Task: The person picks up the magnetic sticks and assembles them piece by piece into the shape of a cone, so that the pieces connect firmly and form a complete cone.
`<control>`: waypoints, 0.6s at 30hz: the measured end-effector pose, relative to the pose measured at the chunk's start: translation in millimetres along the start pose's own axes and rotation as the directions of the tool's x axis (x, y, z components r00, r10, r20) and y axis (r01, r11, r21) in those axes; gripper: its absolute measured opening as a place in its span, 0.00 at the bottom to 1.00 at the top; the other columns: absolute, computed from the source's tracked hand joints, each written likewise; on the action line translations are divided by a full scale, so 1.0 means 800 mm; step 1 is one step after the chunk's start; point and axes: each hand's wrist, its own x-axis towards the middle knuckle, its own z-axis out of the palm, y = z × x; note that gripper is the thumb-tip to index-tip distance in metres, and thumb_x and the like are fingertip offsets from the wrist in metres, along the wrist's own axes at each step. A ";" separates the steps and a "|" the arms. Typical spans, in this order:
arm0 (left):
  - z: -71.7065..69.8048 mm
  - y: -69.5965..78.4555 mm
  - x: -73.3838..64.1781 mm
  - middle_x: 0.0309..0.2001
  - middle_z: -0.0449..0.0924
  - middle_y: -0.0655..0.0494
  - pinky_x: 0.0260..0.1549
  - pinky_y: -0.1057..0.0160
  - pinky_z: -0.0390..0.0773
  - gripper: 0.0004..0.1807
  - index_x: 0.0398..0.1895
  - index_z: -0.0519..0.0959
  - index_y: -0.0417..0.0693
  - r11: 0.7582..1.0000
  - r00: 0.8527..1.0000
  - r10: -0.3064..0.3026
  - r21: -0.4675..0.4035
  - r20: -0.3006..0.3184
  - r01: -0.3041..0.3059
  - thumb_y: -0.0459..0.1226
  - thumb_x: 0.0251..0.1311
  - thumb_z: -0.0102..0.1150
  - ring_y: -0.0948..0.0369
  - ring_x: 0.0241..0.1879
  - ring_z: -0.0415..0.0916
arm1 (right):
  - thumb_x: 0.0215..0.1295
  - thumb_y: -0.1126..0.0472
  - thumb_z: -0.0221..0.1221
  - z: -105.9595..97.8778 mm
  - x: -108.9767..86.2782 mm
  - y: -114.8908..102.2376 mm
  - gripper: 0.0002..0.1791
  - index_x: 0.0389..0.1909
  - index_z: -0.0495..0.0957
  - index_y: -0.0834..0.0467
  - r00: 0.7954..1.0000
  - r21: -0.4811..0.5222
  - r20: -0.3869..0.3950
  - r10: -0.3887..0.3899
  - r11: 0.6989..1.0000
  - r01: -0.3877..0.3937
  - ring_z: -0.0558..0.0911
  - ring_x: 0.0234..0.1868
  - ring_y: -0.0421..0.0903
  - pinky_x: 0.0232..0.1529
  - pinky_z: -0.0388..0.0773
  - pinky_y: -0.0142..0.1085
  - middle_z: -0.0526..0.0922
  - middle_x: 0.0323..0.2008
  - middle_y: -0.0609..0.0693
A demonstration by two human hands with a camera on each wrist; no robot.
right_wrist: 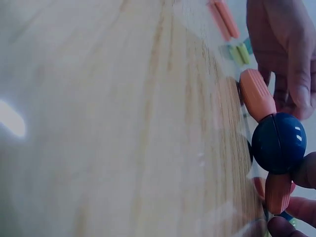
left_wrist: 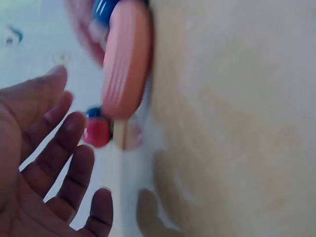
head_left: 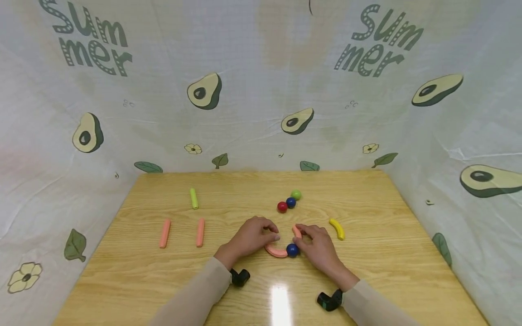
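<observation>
A curved orange rod (head_left: pixel 276 251) lies on the table and joins a blue ball (head_left: pixel 292 250) at its right end. On the ball's other side is a second curved orange rod (head_left: pixel 297 232), pinched between the thumb and fingers of my right hand (head_left: pixel 318 246). The right wrist view shows that thumb close against the blue ball (right_wrist: pixel 279 143). My left hand (head_left: pixel 254 235) hovers beside the free end of the first rod. In the left wrist view its fingers (left_wrist: pixel 61 148) are spread, hold nothing and stand apart from the orange rod (left_wrist: pixel 127 59).
Behind the hands sit a red ball (head_left: pixel 282 207), another blue ball (head_left: pixel 291 202) and a green ball (head_left: pixel 296 194). A curved yellow rod (head_left: pixel 337 229) is to the right. Two straight orange rods (head_left: pixel 165 233) and a yellow-green rod (head_left: pixel 194 198) lie to the left. Printed cloth (head_left: pixel 244 136) surrounds the table.
</observation>
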 end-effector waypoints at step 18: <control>-0.013 -0.015 0.099 0.53 0.83 0.54 0.56 0.53 0.79 0.19 0.60 0.83 0.51 0.992 0.993 -0.091 -0.092 -0.071 0.084 0.43 0.69 0.71 0.57 0.50 0.77 | 0.71 0.53 0.69 0.003 0.000 0.002 0.24 0.66 0.82 0.51 1.000 0.018 -0.023 0.003 1.000 -0.002 0.77 0.53 0.48 0.58 0.73 0.49 0.88 0.53 0.45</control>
